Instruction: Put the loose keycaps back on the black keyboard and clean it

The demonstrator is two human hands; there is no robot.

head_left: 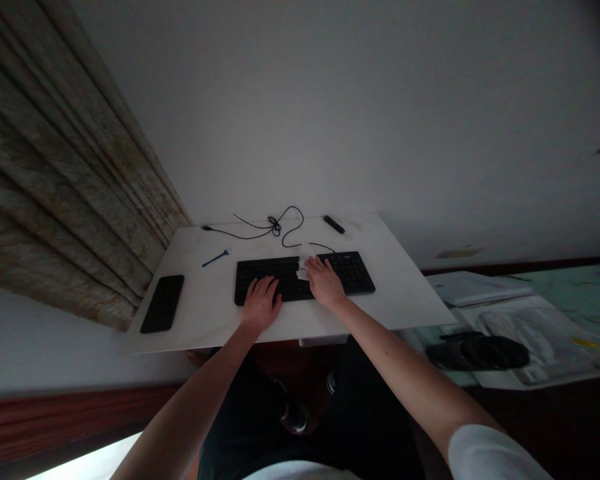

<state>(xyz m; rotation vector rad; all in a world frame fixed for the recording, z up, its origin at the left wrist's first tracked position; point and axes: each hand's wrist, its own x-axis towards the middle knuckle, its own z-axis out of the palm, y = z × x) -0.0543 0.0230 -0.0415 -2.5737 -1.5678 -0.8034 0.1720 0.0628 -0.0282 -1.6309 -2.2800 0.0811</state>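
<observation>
left hand (pixel 260 303) flat on black keyboard (pixel 350 272), right hand (pixel 325 283) on white tissue (pixel 303 270)

Left hand (pixel 260 304), right hand (pixel 325 283) palms down, side by side.

Probably home study: keyboard (pixel 350 275) on white desk (pixel 205 313), heavy curtain (pixel 65 180), wooden skirting (pixel 55 420).

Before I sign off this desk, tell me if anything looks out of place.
A white scrap of tissue or paper lies on the black keyboard by the right hand, covering keys; the thin black cable behind is tangled.
</observation>
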